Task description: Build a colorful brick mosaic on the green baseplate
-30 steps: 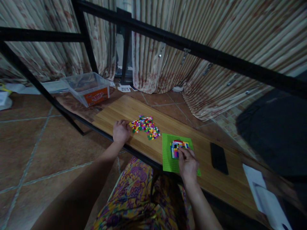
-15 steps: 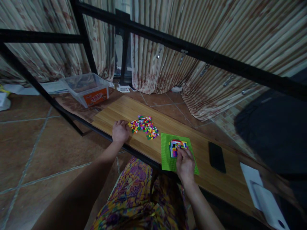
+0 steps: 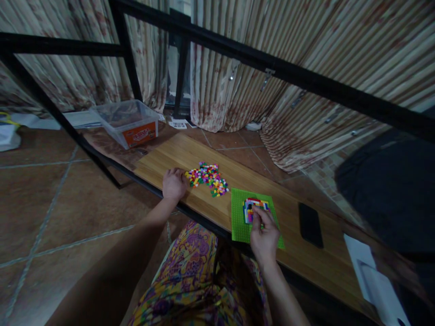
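Note:
My right hand [image 3: 265,235] is closed in a pinch over a small multicoloured build of toy bricks [image 3: 247,216]. Whatever its fingertips may hold is too small to make out, and the hand covers the build's lower right part. Under the build lies a bright green studded baseplate [image 3: 239,232]. To the left, my left hand [image 3: 174,183] rests on the wooden board with its fingers curled, right beside a loose pile of tiny coloured bricks [image 3: 207,174]. Its fingertips are partly hidden, so anything inside them cannot be seen.
A black phone [image 3: 310,225] lies on the wooden board [image 3: 180,147] right of the baseplate. A clear plastic box [image 3: 131,124] with an orange label stands at the far left end. White objects [image 3: 377,276] lie at the right end. A black metal frame [image 3: 217,38] crosses above.
The whole view has shifted slightly. My right hand has drawn back a little from the build, uncovering slightly more of it. My left hand stays beside the pile.

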`<state>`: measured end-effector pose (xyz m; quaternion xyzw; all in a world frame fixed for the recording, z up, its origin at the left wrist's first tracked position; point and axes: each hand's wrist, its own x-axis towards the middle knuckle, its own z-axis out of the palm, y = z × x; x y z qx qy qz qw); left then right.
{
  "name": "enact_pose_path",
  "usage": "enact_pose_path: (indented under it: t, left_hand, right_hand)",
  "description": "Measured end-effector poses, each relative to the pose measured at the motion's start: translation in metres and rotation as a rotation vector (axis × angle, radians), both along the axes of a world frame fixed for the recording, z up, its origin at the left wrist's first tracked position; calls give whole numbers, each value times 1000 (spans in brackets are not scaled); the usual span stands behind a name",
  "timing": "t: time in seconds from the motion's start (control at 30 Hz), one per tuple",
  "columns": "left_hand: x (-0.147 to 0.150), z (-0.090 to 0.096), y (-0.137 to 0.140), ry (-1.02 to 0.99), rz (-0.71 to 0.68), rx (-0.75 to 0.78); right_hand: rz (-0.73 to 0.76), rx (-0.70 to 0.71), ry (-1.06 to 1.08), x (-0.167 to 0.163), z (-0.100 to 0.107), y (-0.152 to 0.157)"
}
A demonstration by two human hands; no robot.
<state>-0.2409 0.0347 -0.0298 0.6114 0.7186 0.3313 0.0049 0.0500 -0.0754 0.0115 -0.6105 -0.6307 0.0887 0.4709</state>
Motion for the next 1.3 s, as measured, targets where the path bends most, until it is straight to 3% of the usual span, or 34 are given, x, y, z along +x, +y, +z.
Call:
enact_pose_path:
  t: [0.33, 0.8, 1.3]
  left_hand:
    - [1, 0, -2, 9, 8, 3]
    - [1, 0, -1, 19, 13, -7]
    - [1, 0, -2, 11, 9, -10]
  right_hand:
    - [255, -142, -168, -55, -17, 18]
    - [300, -147, -324, -83, -36, 69]
    - [308, -116, -326, -84, -44, 69]
